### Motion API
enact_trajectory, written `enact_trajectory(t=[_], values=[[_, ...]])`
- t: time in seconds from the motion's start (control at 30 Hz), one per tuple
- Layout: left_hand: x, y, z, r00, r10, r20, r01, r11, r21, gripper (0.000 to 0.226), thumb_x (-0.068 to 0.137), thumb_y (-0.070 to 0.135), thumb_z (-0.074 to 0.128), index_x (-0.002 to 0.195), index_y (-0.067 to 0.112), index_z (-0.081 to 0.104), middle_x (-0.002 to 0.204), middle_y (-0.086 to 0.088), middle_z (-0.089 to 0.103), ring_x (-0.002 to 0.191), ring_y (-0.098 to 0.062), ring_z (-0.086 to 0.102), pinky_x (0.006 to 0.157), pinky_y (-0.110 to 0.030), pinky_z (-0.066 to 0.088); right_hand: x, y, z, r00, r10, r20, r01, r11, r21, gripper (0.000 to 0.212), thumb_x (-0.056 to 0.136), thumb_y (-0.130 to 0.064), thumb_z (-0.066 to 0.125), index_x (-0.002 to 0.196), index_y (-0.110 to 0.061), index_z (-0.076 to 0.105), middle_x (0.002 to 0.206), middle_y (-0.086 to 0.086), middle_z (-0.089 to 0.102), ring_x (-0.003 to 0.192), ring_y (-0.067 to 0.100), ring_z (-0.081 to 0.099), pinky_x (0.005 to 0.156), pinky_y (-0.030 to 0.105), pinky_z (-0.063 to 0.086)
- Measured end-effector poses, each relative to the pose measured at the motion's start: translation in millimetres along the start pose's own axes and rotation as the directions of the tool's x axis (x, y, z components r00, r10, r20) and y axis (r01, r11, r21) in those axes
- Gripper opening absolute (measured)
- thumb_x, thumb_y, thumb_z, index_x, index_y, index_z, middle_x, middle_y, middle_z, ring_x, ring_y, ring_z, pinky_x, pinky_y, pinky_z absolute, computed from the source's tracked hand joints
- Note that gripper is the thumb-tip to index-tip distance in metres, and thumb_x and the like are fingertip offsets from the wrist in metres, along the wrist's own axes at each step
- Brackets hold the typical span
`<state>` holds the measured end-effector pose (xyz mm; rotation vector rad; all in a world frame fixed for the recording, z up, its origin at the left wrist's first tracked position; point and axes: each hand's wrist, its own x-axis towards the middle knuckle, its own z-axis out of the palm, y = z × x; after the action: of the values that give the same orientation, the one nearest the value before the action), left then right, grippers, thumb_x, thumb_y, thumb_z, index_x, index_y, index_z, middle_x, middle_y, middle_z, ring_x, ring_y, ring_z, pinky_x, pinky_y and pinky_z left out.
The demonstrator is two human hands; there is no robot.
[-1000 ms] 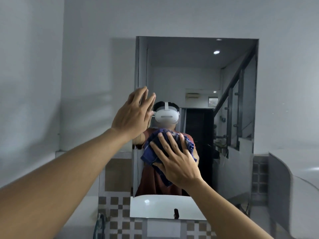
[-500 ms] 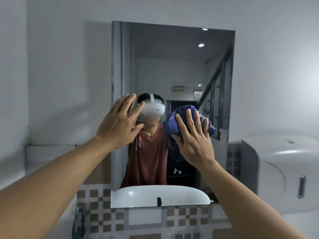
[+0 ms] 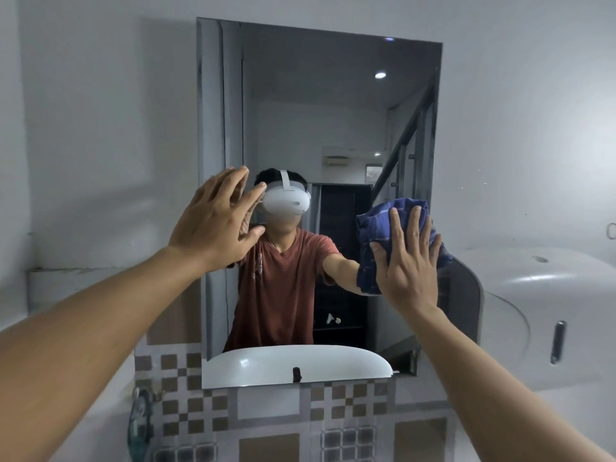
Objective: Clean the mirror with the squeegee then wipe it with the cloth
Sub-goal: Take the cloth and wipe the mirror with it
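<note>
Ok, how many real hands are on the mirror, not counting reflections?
2. The left hand lies flat at the left edge of the mirror; the right hand presses the blue cloth against the glass near its right edge.

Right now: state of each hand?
Left hand: open, fingers straight, holding nothing, at the left edge of the mirror.
Right hand: open, straight fingers pressing the blue cloth flat on the mirror.

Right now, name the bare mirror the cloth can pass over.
Free: the upper half of the mirror above both hands; the middle strip between left hand and cloth; the band below them to the bottom edge. Crowded: the left edge under that hand, the right edge under the right hand and cloth.
</note>
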<state>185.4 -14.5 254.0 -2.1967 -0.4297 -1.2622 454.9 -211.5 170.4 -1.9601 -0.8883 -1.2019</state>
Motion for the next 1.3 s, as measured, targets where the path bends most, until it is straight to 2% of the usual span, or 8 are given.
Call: enact_trajectory(t=[0.2, 0.27, 0.37, 0.53, 0.73, 0.87, 1.07, 1.3], values=[[0.8, -0.1, -3.6, 0.999, 0.017, -0.032, -0.017, 1.000, -0.001, 0.074, 0.084, 0.047, 0.070, 0.148, 0.017, 0.045, 0.152, -0.018, 0.036, 0.142, -0.036, 0.032, 0.116, -0.050, 0.032, -48.2, -4.0, 13.9, 0.996, 0.025, 0.082, -0.029, 0.999, 0.040, 0.069, 0.103, -0.060, 0.012, 0.161, -0.026, 0.005, 0.169, 0.013, -0.005, 0.154, 0.035, -0.010, 0.123, 0.059, 0.000], [2.3, -1.4, -5.6, 0.999, 0.019, -0.043, -0.019, 1.000, 0.005, 0.072, 0.085, 0.044, 0.069, 0.147, 0.016, 0.046, 0.151, -0.018, 0.037, 0.140, -0.036, 0.033, 0.116, -0.050, 0.034, -64.6, -4.2, 20.1, 0.996, 0.014, 0.093, -0.019, 0.998, 0.058, 0.069, 0.103, -0.060, 0.014, 0.161, -0.024, 0.006, 0.168, 0.014, -0.004, 0.154, 0.035, -0.011, 0.123, 0.060, 0.004], [4.6, -5.4, -9.3, 0.998, 0.003, -0.055, -0.002, 1.000, 0.012, 0.069, 0.085, 0.041, 0.069, 0.146, 0.015, 0.047, 0.148, -0.018, 0.039, 0.138, -0.037, 0.035, 0.113, -0.050, 0.037, -76.2, -8.9, 26.4, 0.995, 0.040, 0.093, -0.045, 0.998, 0.048, 0.069, 0.103, -0.059, 0.018, 0.161, -0.023, 0.006, 0.168, 0.015, -0.003, 0.154, 0.036, -0.010, 0.121, 0.064, 0.012], [7.2, -12.4, -11.4, 0.999, 0.016, -0.043, -0.015, 0.999, 0.029, 0.063, 0.087, 0.035, 0.069, 0.145, 0.016, 0.049, 0.146, -0.018, 0.042, 0.133, -0.038, 0.038, 0.108, -0.050, 0.044, -75.2, -35.7, 28.0, 0.993, 0.105, 0.048, -0.107, 0.993, 0.039, 0.070, 0.103, -0.057, 0.018, 0.161, -0.019, 0.015, 0.167, 0.020, 0.004, 0.154, 0.041, -0.001, 0.119, 0.067, 0.008], [7.4, -14.1, -8.8, 1.000, 0.010, -0.025, -0.009, 0.999, 0.031, 0.065, 0.089, 0.039, 0.066, 0.147, 0.020, 0.046, 0.150, -0.015, 0.037, 0.139, -0.034, 0.035, 0.109, -0.049, 0.044, -76.0, -76.3, 36.5, 0.998, -0.060, 0.035, 0.060, 0.998, -0.010, 0.069, 0.103, -0.056, 0.032, 0.160, -0.019, 0.022, 0.166, 0.022, 0.008, 0.153, 0.043, 0.001, 0.119, 0.067, 0.007], [2.1, -15.4, -8.2, 0.999, 0.033, -0.039, -0.032, 0.999, 0.032, 0.059, 0.090, 0.039, 0.067, 0.144, 0.020, 0.052, 0.150, -0.016, 0.039, 0.139, -0.034, 0.036, 0.108, -0.046, 0.046, -74.7, -101.3, 38.1, 0.986, -0.159, 0.049, 0.161, 0.986, -0.044, 0.070, 0.102, -0.060, 0.028, 0.160, -0.019, 0.024, 0.166, 0.023, 0.012, 0.153, 0.045, 0.004, 0.119, 0.068, 0.005], [-2.6, -18.1, -5.4, 0.999, 0.031, -0.040, -0.031, 0.999, -0.007, 0.059, 0.091, 0.039, 0.066, 0.145, 0.020, 0.051, 0.147, -0.015, 0.043, 0.138, -0.033, 0.038, 0.102, -0.046, 0.050, -67.1, -142.2, 43.5, 0.923, -0.383, 0.018, 0.384, 0.923, -0.041, 0.065, 0.104, -0.051, 0.039, 0.159, -0.019, 0.026, 0.164, 0.020, 0.023, 0.152, 0.043, 0.016, 0.120, 0.068, 0.008], [-4.5, -19.6, -8.4, 1.000, 0.024, -0.005, -0.024, 0.999, -0.044, 0.058, 0.092, 0.034, 0.066, 0.146, 0.021, 0.050, 0.152, -0.013, 0.039, 0.143, -0.032, 0.033, 0.096, -0.048, 0.052, -82.6, -191.2, 61.7, 0.880, -0.474, 0.021, 0.474, 0.880, 0.025, 0.061, 0.106, -0.045, 0.036, 0.159, -0.016, 0.026, 0.166, 0.014, 0.022, 0.153, 0.039, 0.016, 0.119, 0.067, 0.015]])
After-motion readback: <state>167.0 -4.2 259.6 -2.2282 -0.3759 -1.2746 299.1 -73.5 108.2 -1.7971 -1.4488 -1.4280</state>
